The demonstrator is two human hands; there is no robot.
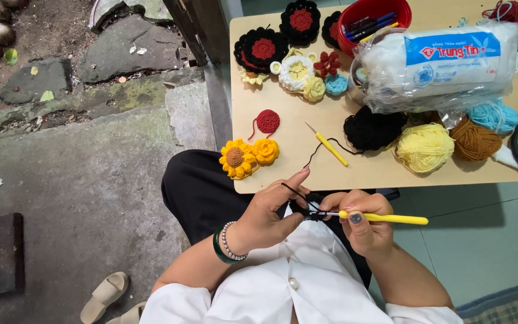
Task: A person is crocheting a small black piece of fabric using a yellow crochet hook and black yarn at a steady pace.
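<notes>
Right hand [364, 223] pinches yellow-handled crochet hook [385, 218], tip aimed left into small black crochet piece [312, 211]. Left hand [268, 215] closed on piece, forefinger raised, black yarn strand [316, 157] over it, running up to black yarn ball [372, 129] on table [283, 141]. Work sits over lap, just below table edge. Judged step: mid-stitch, early rounds. Next stitch calls for steady strand tension, hook catching yarn cleanly. Spare yellow crochet hook [329, 146], crocheted sunflower [237, 159] lie nearby.

A single head-worn camera looks steeply down from just above the person's lap, close over the left hand [266, 217] and right hand [362, 223]. The table [283, 129] fills the upper right, its near edge just beyond the hands, with stone ground to the left.
</notes>
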